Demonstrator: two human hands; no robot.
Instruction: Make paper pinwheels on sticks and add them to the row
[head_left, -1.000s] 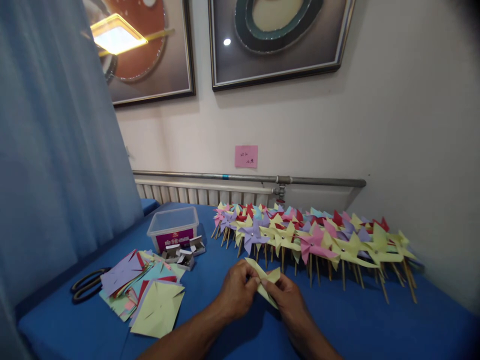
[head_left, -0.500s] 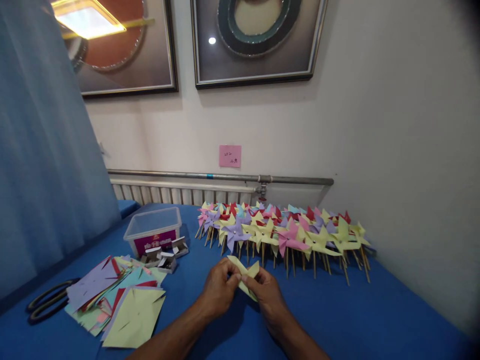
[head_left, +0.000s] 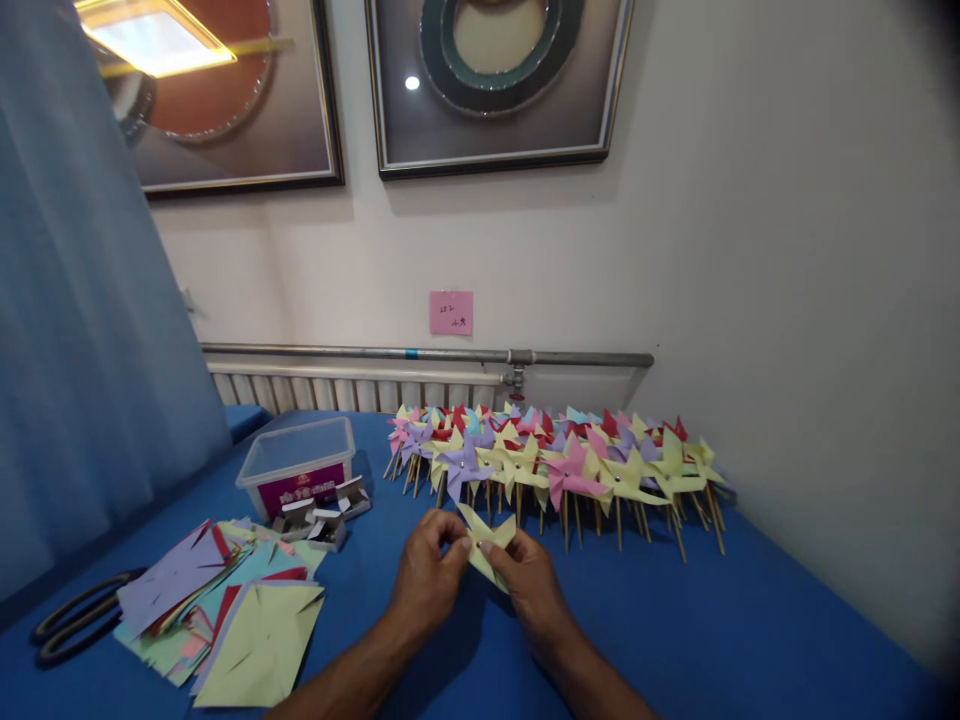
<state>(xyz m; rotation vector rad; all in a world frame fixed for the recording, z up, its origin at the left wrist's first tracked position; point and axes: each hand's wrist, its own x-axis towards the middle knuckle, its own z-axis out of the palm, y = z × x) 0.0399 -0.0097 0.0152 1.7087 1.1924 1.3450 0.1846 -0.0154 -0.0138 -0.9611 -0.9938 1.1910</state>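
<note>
A pale yellow paper pinwheel (head_left: 495, 538), its blades folded in toward the middle, is held up between my two hands over the blue table. My left hand (head_left: 430, 565) is closed, thumb and forefinger together at the pinwheel's left side. On the other side my right hand (head_left: 531, 580) grips it, the thumb pressed near the centre. A small dark spot shows at the middle of the pinwheel. What lies behind the paper, under my fingers, is hidden.
Finished pinwheels (head_left: 570, 470) on sticks stand in rows at the back. To the left lie slit paper squares (head_left: 262, 640), scissors (head_left: 82, 615), small open boxes (head_left: 326, 525) and a clear plastic tub (head_left: 296, 450). A blue curtain (head_left: 90, 300) hangs at the far left.
My left fingers have drawn slightly left from the pinwheel's centre, which now shows a dark spot. The view has shifted a little to the right.
</note>
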